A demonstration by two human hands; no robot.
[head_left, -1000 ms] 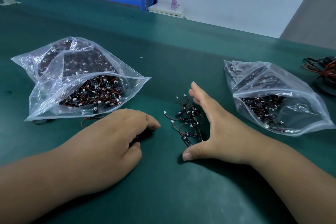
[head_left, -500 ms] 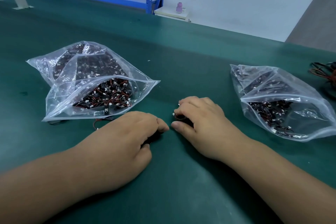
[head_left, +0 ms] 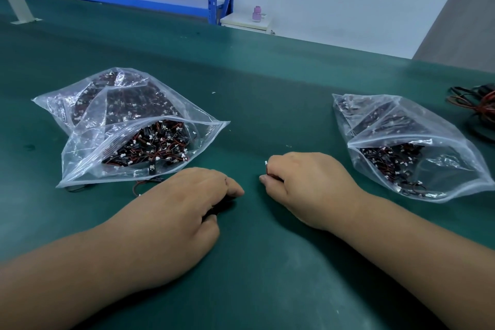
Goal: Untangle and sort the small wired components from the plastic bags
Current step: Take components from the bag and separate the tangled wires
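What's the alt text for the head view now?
Two bare hands on a green table mat each hold a clump of small wired components: the right hand pinches a red-wired clump with a white connector, the left hand curls round a dark clump. An open clear plastic zip bag of components lies left, a second bag right.

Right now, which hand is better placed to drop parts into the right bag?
Right, probably: the right hand grips wired parts beside the open right bag; the left hand rests near the left bag.
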